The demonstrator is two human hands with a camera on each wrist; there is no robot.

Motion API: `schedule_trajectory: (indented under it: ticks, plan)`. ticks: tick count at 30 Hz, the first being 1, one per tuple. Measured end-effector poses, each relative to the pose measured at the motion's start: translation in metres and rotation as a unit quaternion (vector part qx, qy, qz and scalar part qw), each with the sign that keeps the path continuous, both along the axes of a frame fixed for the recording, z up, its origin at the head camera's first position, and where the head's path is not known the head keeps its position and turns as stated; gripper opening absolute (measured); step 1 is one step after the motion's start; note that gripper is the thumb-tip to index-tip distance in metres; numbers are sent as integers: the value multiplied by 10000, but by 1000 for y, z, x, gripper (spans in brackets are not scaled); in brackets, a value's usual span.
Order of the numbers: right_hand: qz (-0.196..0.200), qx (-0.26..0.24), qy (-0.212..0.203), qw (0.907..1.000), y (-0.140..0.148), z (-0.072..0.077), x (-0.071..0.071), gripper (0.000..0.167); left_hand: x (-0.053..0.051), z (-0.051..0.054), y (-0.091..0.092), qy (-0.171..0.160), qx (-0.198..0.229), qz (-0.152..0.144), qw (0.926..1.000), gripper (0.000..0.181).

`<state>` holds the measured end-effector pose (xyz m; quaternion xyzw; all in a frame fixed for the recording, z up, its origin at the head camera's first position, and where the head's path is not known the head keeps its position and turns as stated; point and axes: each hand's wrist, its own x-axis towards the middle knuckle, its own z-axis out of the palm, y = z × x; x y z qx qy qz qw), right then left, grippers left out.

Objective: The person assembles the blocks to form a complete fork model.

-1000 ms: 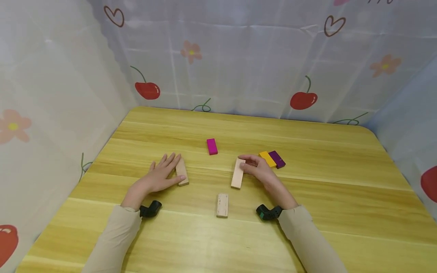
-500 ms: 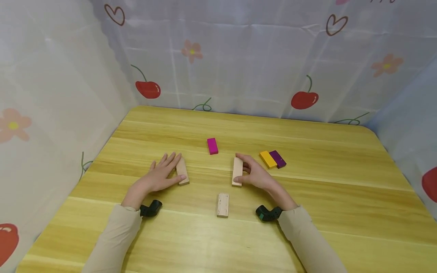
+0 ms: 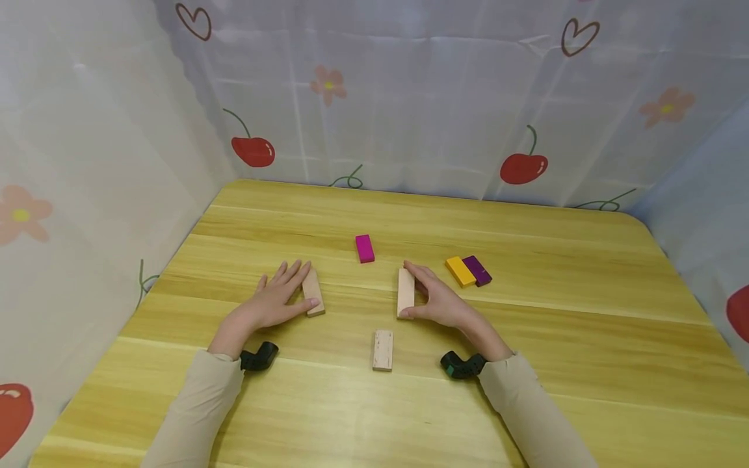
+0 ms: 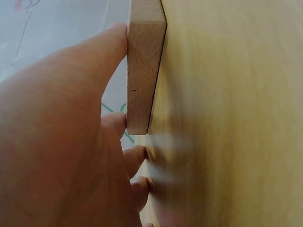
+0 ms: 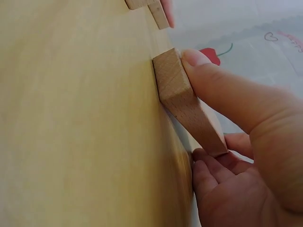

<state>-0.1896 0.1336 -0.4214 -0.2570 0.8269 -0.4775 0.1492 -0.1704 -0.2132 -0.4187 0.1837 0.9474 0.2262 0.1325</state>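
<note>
In the head view my left hand [image 3: 272, 302] lies over a plain wooden block [image 3: 313, 294], fingers straight and spread. Its thumb and index finger touch the block's top face, as the left wrist view shows beside the block's side [image 4: 142, 71]. To the right, my right hand [image 3: 435, 298] holds another plain wooden block [image 3: 406, 292] lengthwise, thumb at the near end and index finger at the far end. The right wrist view has this block [image 5: 173, 78] against the tabletop, with the other fingers curled beside it.
A third plain block [image 3: 383, 351] lies between the forearms. A magenta block [image 3: 365, 249] lies farther back. Yellow [image 3: 460, 272] and purple [image 3: 477, 270] blocks lie side by side beyond my right hand. A patterned curtain [image 3: 409, 117] borders the wooden table [image 3: 526, 390].
My right thumb has slid from the block's far part to its near end. That block has turned slightly and now points straighter away from me. The left hand has stayed put.
</note>
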Motion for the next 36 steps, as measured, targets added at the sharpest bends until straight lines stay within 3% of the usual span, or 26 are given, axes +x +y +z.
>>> schedule_trajectory:
  ticks: [2,5,19,29,36]
  plan:
    - [-32,-10,70,10000,2,-9,-5,97,0,1,0,13,16,-3,10000,82]
    - [-53,24,179,9998,3,-12,-6,98,0,1,0,26,-7,0,10000,82]
    - [80,1030,551,9931,0,-2,-8,90,-1,5,0,-4,40,-5,10000,82]
    - [37,1097,516,9926,2,-3,-7,91,-1,4,0,-3,23,-6,10000,83]
    - [-181,818,786,9934,4,-10,2,86,1,1,1,-8,24,9,10000,83]
